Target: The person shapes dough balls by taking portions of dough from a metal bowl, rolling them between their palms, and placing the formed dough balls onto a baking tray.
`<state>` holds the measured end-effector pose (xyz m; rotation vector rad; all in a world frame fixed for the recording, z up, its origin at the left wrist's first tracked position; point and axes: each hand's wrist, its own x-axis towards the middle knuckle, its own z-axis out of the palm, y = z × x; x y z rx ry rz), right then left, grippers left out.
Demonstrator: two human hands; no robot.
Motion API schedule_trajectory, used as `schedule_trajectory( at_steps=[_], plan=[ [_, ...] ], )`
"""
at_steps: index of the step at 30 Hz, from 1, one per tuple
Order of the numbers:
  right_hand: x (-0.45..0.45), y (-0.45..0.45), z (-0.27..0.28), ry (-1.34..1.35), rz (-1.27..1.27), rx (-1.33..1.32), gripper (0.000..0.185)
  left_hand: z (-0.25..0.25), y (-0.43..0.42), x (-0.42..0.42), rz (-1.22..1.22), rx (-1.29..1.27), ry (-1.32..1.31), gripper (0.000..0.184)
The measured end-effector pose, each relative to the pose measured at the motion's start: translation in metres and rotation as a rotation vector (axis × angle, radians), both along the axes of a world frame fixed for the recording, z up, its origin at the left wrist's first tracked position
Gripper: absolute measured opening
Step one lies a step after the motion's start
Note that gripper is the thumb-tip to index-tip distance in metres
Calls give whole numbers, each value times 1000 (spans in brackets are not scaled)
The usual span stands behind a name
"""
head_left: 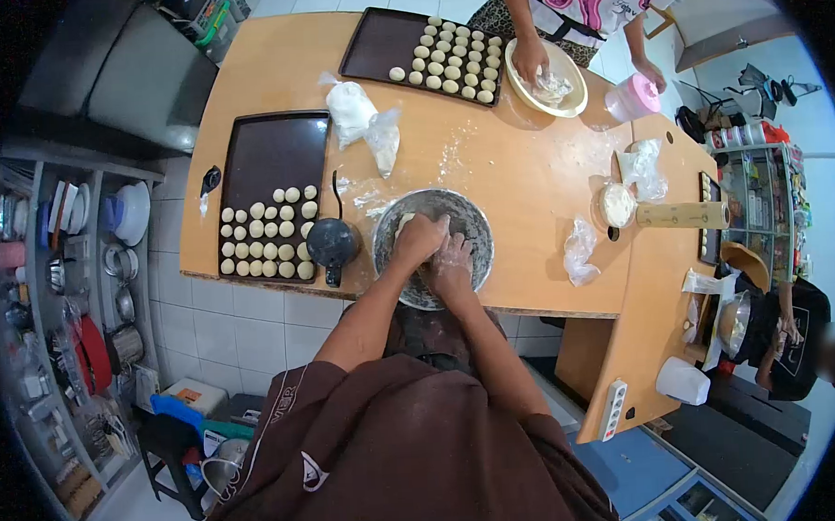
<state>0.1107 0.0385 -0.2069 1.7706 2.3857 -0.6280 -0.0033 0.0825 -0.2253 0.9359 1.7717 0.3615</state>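
- Nearest us is the dark brown cloth shirt [416, 447] of the person at work, with both forearms reaching forward from it.
- We find the round, flour-smeared grey bowl [477, 222] at the near edge of the light wooden table [526, 195]; what bears its weight we cannot tell.
- We see the left hand [420, 240] down inside it, fingers bent and mostly hidden beside a pale, dough-like lump [404, 221]; whether they pinch it we cannot tell.
- The flour-dusted right hand [451, 266] is just beside it, its fingers reaching forward and seemingly close together; their grip is hidden from us.
- We judge the step in hand to be working the bowl's contents by hand; the next move calls for steady pressure without tipping the bowl.
- To the left we see small, round, pale dough balls [269, 251] in rows on a dark rectangular baking tray [273, 155].
- Across the table, a co-worker's hand [530, 60] reaches into a cream-coloured round basin [574, 100].
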Motion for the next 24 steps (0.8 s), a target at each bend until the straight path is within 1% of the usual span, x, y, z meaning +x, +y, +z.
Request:
schedule_trajectory(
  at_steps=[2, 4, 6, 8, 11, 14, 16, 17, 20, 23, 24],
  plan=[
    [0, 1, -4, -6, -7, -2, 93, 7, 0, 4, 35, -34, 23, 60],
    [2, 1, -22, -20, -15, 3, 95, 12, -1, 9, 44, -50, 75, 59],
    [3, 1, -25, -24, -23, 0, 97, 23, 0, 13, 30, -47, 153, 59],
    [5, 1, -25, -16, -26, -12, 99, 33, 2, 15, 33, -64, 166, 59],
    [2, 3, -18, -109, 26, -4, 98, 40, 5, 17, 44, -69, 198, 61],
    [-2, 13, -1, -116, -29, -270, 104, 45, 9, 19, 39, -96, 215, 62],
    [0, 14, -16, -135, -35, -280, 104, 44, 12, 20, 32, -123, 215, 63],
    [-3, 16, -13, -144, -37, -284, 104, 43, 13, 21, 30, -135, 214, 63],
    [-7, 25, -1, -216, -23, -448, 98, 46, 14, 21, 24, -169, 225, 63],
    [-8, 29, -2, -283, -15, -497, 97, 46, 17, 24, 13, -180, 247, 63],
    [-8, 31, -4, -266, -37, -505, 97, 46, 18, 24, 11, -181, 256, 63]
  ],
)
